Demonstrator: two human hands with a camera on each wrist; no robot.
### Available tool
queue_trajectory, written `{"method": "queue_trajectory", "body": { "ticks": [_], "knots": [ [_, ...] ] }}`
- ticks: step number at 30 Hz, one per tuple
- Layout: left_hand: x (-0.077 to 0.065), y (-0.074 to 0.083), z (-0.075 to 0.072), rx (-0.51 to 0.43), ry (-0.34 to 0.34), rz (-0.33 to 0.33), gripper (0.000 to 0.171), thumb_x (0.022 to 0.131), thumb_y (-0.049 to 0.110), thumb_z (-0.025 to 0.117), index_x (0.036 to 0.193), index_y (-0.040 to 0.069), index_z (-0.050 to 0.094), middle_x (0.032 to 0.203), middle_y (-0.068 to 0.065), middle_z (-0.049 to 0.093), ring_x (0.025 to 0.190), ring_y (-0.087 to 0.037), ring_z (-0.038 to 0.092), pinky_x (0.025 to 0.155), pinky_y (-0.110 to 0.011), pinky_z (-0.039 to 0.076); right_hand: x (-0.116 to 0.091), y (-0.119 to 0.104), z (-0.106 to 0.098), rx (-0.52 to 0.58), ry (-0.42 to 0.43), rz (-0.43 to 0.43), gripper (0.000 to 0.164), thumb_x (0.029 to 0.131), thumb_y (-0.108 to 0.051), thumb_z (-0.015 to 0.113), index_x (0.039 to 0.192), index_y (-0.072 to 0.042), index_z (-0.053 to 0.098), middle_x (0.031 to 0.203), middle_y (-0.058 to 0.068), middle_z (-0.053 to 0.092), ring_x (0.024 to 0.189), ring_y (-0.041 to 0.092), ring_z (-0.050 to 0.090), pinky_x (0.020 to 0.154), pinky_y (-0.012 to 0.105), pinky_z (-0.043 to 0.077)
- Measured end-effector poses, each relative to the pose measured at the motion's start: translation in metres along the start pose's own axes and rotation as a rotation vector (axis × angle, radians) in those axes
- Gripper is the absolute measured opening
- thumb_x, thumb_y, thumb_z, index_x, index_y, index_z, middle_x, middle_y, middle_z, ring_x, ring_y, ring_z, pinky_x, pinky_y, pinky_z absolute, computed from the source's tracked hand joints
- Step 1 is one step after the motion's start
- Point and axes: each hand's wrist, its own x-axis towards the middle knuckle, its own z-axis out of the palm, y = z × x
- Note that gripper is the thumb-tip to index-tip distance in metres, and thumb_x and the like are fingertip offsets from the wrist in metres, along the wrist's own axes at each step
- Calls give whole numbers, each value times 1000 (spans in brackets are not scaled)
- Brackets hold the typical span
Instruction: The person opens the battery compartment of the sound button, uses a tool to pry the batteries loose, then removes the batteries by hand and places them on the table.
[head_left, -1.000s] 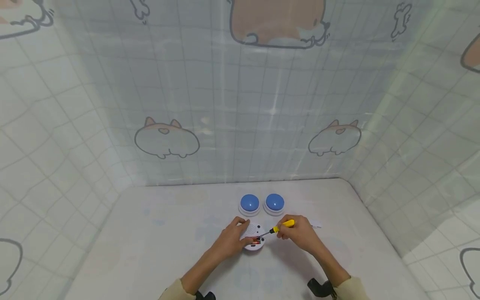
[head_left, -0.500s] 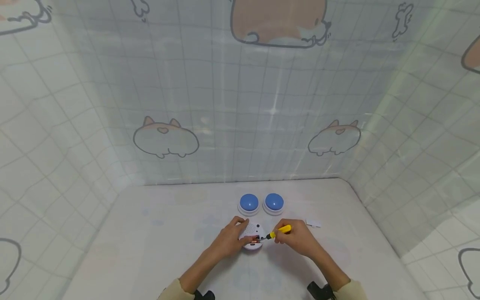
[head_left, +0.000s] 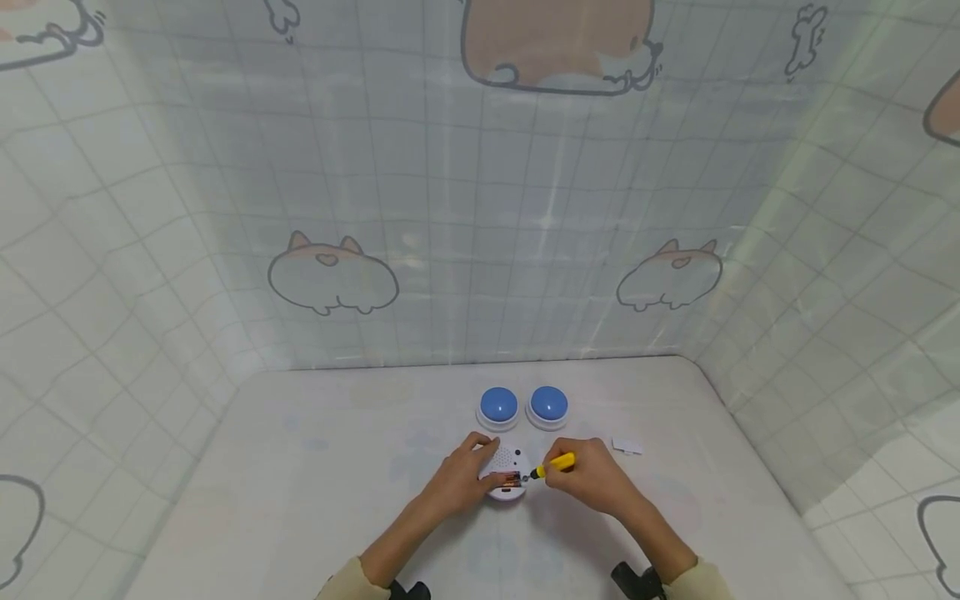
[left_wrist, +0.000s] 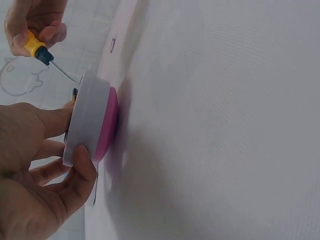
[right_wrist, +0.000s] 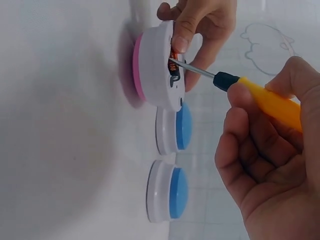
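A round white push button [left_wrist: 89, 117] with a pink top lies upside down on the table. Its open battery compartment shows batteries [right_wrist: 173, 67] with orange and black wraps. My left hand [head_left: 455, 478] grips the white body by its sides, the thumb over the compartment. In my right hand [head_left: 592, 473] is a yellow screwdriver [right_wrist: 270, 100] with a black collar, pinched between thumb and fingers. The screwdriver's metal tip reaches into the compartment at the end of the batteries; whether it touches them I cannot tell.
Two white buttons with blue domes, a left one [head_left: 498, 406] and a right one [head_left: 549, 404], stand just behind the work. A small white cover [head_left: 627, 446] lies to the right of my right hand. A tiled curtain with cartoon drawings encloses the white table [head_left: 337, 433].
My right hand has moved slightly left and down, bringing the screwdriver lower against the compartment's right end. The small white cover has come into fuller view. My left hand holds its place.
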Motion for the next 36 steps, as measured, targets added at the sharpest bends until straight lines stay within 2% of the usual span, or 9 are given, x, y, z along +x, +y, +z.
{"method": "queue_trajectory", "body": {
  "ticks": [11,23,31,36],
  "knots": [
    [1,0,0,-11,-1,3,63,91,35,75,145,8,54,133,-4,53,110,-19,58,99,-41,50,-2,-14,-3,-126,-28,7,13,81,-24,73,92,-18,68,72,-9,57,69,12,52,60,24,46],
    [1,1,-1,-2,-4,-5,62,91,34,75,144,7,55,136,-6,54,115,-22,59,100,-43,49,-2,-11,-4,-51,21,13,8,83,-21,73,89,-17,69,73,-9,60,68,13,53,61,24,47],
    [2,3,-2,-1,-4,-28,63,91,36,75,144,9,55,137,-5,54,118,-23,59,101,-43,49,0,-16,-6,-98,-3,22,11,79,-23,74,87,-18,69,72,-9,58,67,13,52,60,25,45],
    [3,3,-1,-1,-8,-10,63,91,34,75,145,9,54,138,-5,53,120,-25,59,101,-44,48,0,-18,-6,-148,-22,22,11,78,-24,74,86,-20,68,70,-10,57,67,12,51,59,25,45]
  ]
}}
